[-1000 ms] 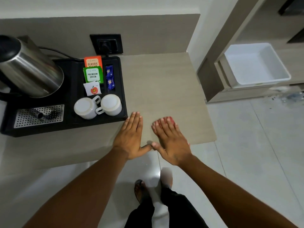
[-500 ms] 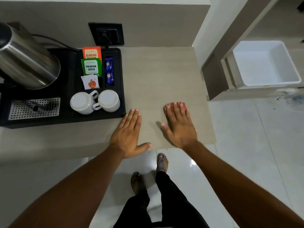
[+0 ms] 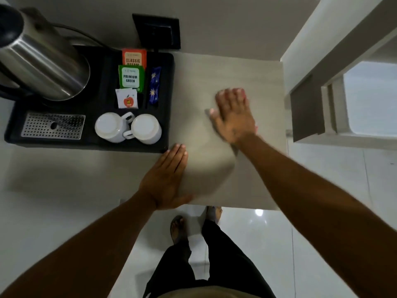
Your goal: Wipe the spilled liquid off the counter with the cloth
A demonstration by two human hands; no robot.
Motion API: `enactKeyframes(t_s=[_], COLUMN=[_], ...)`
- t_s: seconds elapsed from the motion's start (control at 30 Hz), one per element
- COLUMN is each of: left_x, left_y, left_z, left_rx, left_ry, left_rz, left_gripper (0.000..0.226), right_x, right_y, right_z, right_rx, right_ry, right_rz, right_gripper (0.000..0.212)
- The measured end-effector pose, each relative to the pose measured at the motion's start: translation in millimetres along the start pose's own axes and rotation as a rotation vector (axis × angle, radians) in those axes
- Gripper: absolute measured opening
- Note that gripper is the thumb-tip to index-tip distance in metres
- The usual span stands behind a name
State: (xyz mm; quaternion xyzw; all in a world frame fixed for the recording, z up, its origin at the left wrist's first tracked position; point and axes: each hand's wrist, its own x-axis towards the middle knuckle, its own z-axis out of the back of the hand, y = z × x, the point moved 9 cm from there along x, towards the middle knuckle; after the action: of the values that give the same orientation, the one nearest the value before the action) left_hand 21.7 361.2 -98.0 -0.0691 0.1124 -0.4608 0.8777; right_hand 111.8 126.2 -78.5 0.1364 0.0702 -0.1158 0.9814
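Since a second ago the right hand [image 3: 233, 117] has slid farther back across the counter [image 3: 253, 179]. Left to right: black tray [image 3: 103, 147] with kettle [image 3: 40, 67] and 2 cups [image 3: 129, 127]; left hand [image 3: 166, 181] flat, fingers extended, grasping nothing; right hand flat on the cloth [image 3: 242, 92] — only a reddish edge shows past the blurred fingertips.

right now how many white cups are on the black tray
2. Both sit upside down, side by side at the tray's front right: left cup, right cup, handles meeting between them. None looks hidden.
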Motion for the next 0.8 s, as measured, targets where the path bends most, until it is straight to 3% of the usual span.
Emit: enactKeyframes(t_s=[0.07,0.13,0.3,0.47,0.63,0.8], left_x=[-1,-2,-1,-2,0,0], left_y=[0,0,0,0,-4,-2], left_z=[0,-1,-4,-1,1,-1], left_rx=[-0.006,-0.011,0.005,-0.032,-0.008,-0.006], left_ry=[0.006,0.011,0.033,0.006,0.023,0.065], left_rz=[0.009,0.019,0.022,0.021,0.008,0.029], left_gripper=[0.117,0.117,0.115,0.114,0.116,0.118], right_x=[-35,-44,52,88,-10,-141], right_y=[13,-7,-57,11,81,31], right_z=[-9,-5,26,17,-21,-34], right_rx=[-0.012,0.000,0.041,0.061,0.067,0.070], right_ry=[0.003,-0.004,-0.028,-0.046,-0.021,-0.017], right_rz=[0.141,0.149,-0.118,0.054,0.248,0.193], right_gripper=[0.075,0.073,0.077,0.058,0.057,0.064])
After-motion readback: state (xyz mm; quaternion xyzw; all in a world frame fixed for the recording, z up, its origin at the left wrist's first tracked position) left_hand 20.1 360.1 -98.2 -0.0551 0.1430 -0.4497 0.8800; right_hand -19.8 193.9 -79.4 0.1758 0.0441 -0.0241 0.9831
